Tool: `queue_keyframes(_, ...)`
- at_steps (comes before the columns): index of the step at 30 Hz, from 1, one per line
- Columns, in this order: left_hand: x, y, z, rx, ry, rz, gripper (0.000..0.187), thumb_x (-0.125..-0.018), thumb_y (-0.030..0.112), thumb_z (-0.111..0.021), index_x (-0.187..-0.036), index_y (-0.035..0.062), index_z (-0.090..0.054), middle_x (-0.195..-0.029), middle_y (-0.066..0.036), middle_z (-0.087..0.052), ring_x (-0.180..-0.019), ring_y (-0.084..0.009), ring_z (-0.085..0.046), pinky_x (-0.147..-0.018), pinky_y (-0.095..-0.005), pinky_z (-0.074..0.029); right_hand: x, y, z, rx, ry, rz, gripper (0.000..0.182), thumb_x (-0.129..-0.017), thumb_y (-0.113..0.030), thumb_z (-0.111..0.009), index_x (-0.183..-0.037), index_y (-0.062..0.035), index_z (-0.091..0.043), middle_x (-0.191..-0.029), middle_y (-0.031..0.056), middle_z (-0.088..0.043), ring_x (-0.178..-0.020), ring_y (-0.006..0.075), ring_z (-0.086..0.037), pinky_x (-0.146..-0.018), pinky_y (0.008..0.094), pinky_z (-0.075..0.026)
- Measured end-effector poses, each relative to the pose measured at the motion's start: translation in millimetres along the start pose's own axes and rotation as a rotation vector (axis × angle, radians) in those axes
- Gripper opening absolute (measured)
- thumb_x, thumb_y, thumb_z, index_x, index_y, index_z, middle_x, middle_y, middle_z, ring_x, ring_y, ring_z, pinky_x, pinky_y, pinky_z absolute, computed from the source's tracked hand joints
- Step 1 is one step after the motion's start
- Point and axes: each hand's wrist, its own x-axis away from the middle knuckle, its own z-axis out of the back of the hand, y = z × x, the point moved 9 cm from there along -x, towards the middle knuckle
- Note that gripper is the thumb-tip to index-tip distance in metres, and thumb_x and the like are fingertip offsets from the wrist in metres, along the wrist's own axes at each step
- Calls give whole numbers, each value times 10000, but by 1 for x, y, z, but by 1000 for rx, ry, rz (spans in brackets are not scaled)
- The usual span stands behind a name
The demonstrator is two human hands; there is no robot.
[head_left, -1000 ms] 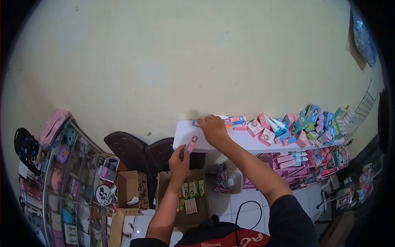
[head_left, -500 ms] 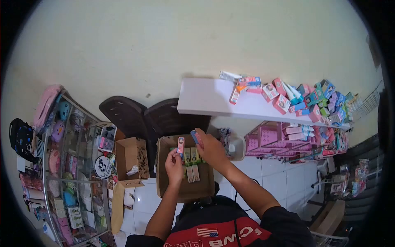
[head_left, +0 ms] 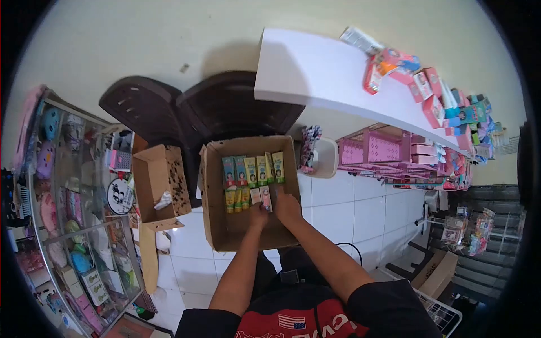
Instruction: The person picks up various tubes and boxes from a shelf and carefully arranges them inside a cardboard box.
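Both hands are down inside a cardboard box (head_left: 212, 225). My left hand (head_left: 258, 216) is closed on the lower end of a small pink carton (head_left: 266, 197), beside a pale carton (head_left: 256, 195). Just to its right, my right hand (head_left: 288, 208) is closed around a small carton, mostly hidden, with a bluish end (head_left: 278, 192) showing. Above the hands lie yellow-green tubes (head_left: 261, 170) and blue-and-red tubes (head_left: 228, 171) in a row. Several shorter yellow tubes (head_left: 238, 199) lie at the left.
A white shelf (head_left: 315, 67) at upper right bears a pile of small cartons (head_left: 434, 110). Pink baskets (head_left: 383, 147) stand below it. Dark plastic chairs (head_left: 225, 112) are behind the box, a smaller cardboard box (head_left: 160, 186) and glass display case (head_left: 84, 214) at left.
Both hands have lowered, bringing the held cartons from above the box down into it. The view has shifted, and more of the tubes inside now shows.
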Motion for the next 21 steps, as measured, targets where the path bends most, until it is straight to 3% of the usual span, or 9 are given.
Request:
queue_keyframes(4, -14, -18, -38, -47, -98, 62, 265, -873, 115, -541, -1049, -16, -689, -1015, -261, -679, -999, -433, -642, -867, -461, -509, -14, 35, -53, 58, -78, -89, 319, -862, -83, -607, -1143, -9, -478, -928, 278, -667, -890, 437, -676, -768, 521, -560)
queue_keyframes(6, -16, -22, -54, -83, -142, 118, 255, -868, 114, -545, -1036, -5, -696, -1004, -255, -682, -991, -433, -642, -863, -467, -509, -23, 49, -77, 73, -121, -129, 332, -897, -85, -551, -1200, 13, -454, -910, 268, -674, -861, 415, -690, -746, 519, -568)
queue_keyframes(8, -17, -21, -54, -103, -58, 159, 247, -867, 139, -561, -1011, 1, -708, -976, -247, -688, -969, -429, -650, -854, -475, -510, -32, 65, -94, 107, -85, -161, 375, -923, -102, -506, -1261, 35, -419, -892, 265, -675, -839, 409, -696, -721, 517, -572)
queue_keyframes(11, -31, -52, -71, -99, -68, 189, 241, -875, 171, -573, -985, 11, -715, -972, -243, -691, -955, -424, -657, -844, -479, -514, -45, 75, -119, 172, -147, -146, 427, -920, -118, -516, -1288, 64, -398, -898, 254, -679, -836, 402, -698, -709, 508, -573)
queue_keyframes(14, -44, -58, -75, -207, -98, 210, 243, -883, 193, -583, -979, 13, -714, -982, -243, -691, -957, -415, -662, -836, -488, -517, -54, 75, -123, 112, -155, -189, 311, -928, -98, -500, -1195, 63, -481, -926, 273, -680, -873, 399, -696, -730, 505, -575)
queue_keyframes(18, -50, -54, -69, -182, -138, 283, 250, -896, 209, -588, -991, 7, -701, -974, -246, -689, -953, -410, -664, -822, -498, -518, -66, 77, -127, 65, -119, -181, 379, -921, -102, -514, -1241, 91, -454, -927, 283, -677, -866, 403, -695, -725, 504, -570)
queue_keyframes(21, -53, -49, -73, -215, -140, 199, 260, -920, 229, -584, -981, 1, -691, -940, -251, -688, -942, -412, -664, -813, -499, -520, -72, 84, -131, 50, -148, -243, 413, -913, -105, -529, -1259, 101, -438, -932, 293, -675, -866, 409, -693, -727, 508, -564)
